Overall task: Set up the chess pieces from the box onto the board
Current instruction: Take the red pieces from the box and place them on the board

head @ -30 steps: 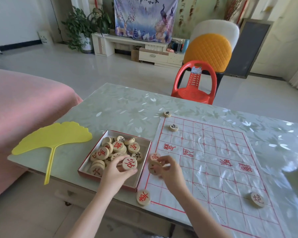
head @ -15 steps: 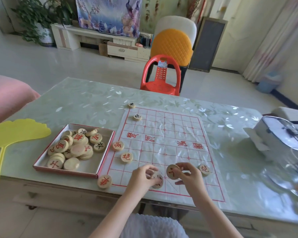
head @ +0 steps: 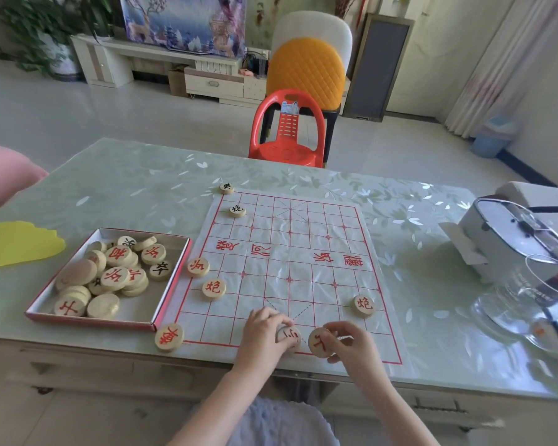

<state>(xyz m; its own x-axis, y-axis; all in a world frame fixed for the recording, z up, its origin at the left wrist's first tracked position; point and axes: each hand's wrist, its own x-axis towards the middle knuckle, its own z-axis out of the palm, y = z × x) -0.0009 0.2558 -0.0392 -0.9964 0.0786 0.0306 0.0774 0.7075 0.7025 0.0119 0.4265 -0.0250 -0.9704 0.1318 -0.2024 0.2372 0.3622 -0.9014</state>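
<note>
Down at the six o'clock edge of the white red-gridded sheet board [head: 290,252], the left hand [head: 261,334] pinches a round pale wooden red-lettered disc [head: 289,337] and the right hand [head: 351,347] clamps its twin disc [head: 318,343], both by the rim, which I'd judge right for light, hard, smooth pieces.

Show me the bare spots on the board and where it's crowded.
Bare: the board between the left red cannon and right red cannon, and far rows beside the black cannon. Crowded: near edge, where the left hand holds a piece and the right hand another.
</note>
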